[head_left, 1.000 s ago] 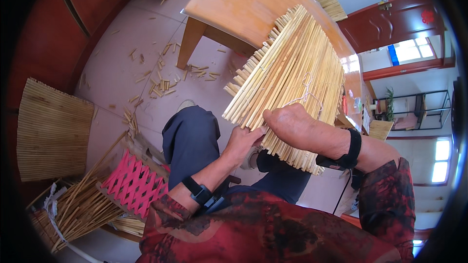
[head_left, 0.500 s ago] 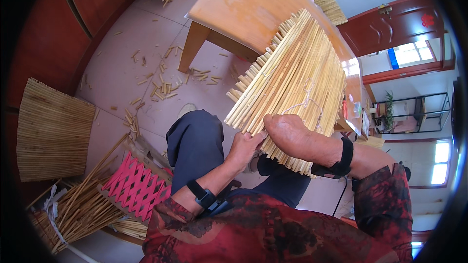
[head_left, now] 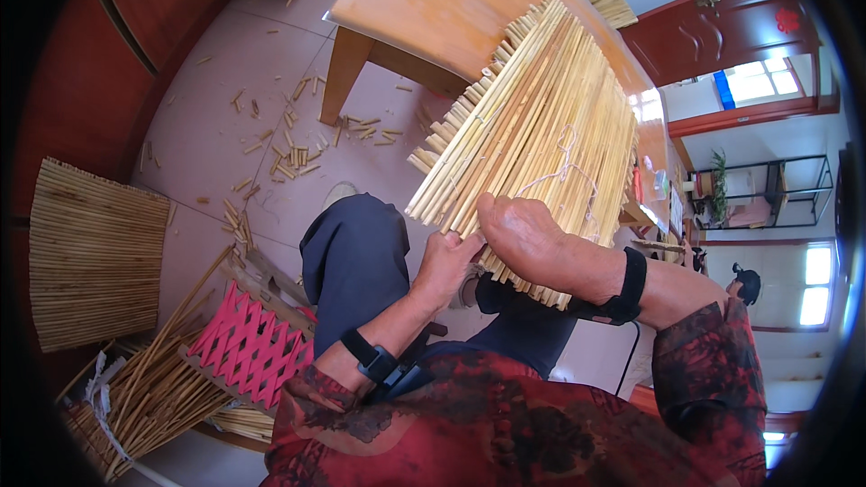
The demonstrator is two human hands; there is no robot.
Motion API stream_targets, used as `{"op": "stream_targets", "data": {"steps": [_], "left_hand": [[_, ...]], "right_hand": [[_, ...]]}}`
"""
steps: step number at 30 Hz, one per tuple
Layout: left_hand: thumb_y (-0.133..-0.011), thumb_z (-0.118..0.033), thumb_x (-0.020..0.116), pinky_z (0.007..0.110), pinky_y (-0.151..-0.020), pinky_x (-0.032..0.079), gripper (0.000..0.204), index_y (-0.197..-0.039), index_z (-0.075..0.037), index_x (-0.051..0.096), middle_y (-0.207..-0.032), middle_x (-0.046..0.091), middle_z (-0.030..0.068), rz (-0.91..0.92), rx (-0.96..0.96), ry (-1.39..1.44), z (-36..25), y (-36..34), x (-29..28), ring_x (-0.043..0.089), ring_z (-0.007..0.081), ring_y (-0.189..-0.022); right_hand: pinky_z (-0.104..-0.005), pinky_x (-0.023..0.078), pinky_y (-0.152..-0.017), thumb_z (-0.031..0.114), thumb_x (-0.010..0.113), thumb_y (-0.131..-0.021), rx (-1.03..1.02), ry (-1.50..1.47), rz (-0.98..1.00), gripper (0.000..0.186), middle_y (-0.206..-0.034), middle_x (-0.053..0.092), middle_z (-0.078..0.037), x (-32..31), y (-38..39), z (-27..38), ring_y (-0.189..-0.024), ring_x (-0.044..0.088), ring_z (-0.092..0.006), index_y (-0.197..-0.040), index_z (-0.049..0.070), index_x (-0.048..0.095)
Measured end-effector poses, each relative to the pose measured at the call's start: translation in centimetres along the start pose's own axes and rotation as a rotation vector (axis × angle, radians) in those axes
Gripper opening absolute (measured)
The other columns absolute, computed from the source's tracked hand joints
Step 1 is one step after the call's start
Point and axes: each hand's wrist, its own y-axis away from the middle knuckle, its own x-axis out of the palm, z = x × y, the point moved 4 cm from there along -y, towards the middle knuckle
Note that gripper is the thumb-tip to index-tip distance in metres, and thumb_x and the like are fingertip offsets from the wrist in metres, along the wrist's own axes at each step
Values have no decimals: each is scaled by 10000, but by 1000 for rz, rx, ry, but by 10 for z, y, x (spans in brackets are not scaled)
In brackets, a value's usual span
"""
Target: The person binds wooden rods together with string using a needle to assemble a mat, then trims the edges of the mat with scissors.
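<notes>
A mat of pale reed stalks point(head_left: 577, 117), tied side by side, slants from the table edge down toward my knees. A loose white string point(head_left: 565, 162) lies curled on its upper face. My left hand point(head_left: 445, 266) is closed on the mat's near edge, with the thumb on top at the stalk ends. Right beside it, my right hand point(head_left: 523, 230) is closed over the same edge, its back turned up. The two hands almost touch at the thumbs. Most of the fingers of both hands are hidden, as is whatever fine thing may lie between them.
A wooden table point(head_left: 433, 0) stands ahead. Cut reed ends point(head_left: 293, 158) litter the floor. At left, another reed mat point(head_left: 99, 257) leans against a red-brown cabinet point(head_left: 72, 81). Nearer are a bundle of long reeds point(head_left: 149, 406) and a pink woven-strap seat point(head_left: 253, 334).
The whole view has shifted a little, so most things sit slightly farther left. Both hands keep their place at the mat's near edge, with hardly any change in grip.
</notes>
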Motion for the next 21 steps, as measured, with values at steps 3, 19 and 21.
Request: {"op": "stream_targets", "data": {"steps": [3,19,21], "left_hand": [[-826,-175,577,223,-597,439,226,-712,20,593,-666,576,12,-4,-2,-62,1,-4,0,540,71,-610],[-828,-161,563,262,-689,486,186,-868,18,598,-792,614,46,4,23,73,-4,2,7,595,112,-725],[-821,-165,566,228,-537,424,254,-684,49,574,-638,563,46,-34,102,124,-12,6,11,521,91,-574]], "right_hand": [[-364,486,-491,64,548,-687,31,36,-54,165,-615,571,-193,4,-3,1,-571,605,-309,-763,-56,465],[-335,457,-424,79,534,-699,123,194,-101,445,-611,561,-141,12,4,5,-540,598,-249,-1052,-152,394],[-323,447,-412,93,543,-689,124,235,-192,498,-596,543,-122,11,6,8,-514,579,-230,-1097,-150,392]]}}
